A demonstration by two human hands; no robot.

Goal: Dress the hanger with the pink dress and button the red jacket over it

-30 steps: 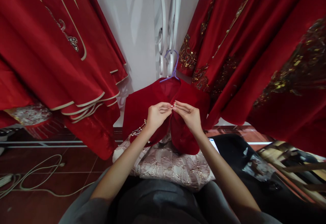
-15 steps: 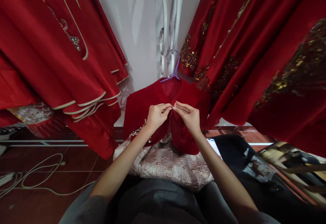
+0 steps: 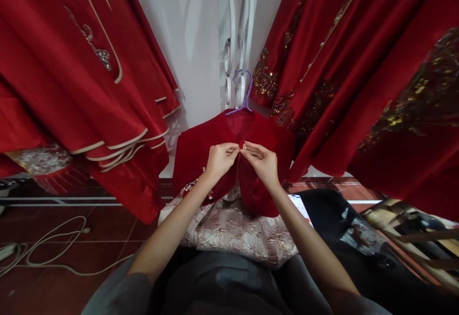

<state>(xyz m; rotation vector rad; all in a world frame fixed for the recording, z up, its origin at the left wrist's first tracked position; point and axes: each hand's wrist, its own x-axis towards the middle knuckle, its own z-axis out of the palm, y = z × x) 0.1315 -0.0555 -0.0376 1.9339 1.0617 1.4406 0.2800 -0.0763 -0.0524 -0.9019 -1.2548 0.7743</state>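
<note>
Over our lap, in front of a pale wall (image 3: 197, 66), a short red jacket (image 3: 195, 143) sits on a purple hanger (image 3: 248, 96). At its front edge, our right hand (image 3: 263, 162) pinches the cloth beside a small pearly ornament (image 3: 245, 146); our left hand (image 3: 220, 162) meets it, thumb and fingers pressed together on something too small to tell. Beneath the jacket we see shiny patterned fabric (image 3: 244, 233). Red garments (image 3: 107, 90) hang on both sides; a phone (image 3: 297, 205) lies at our right.
</note>
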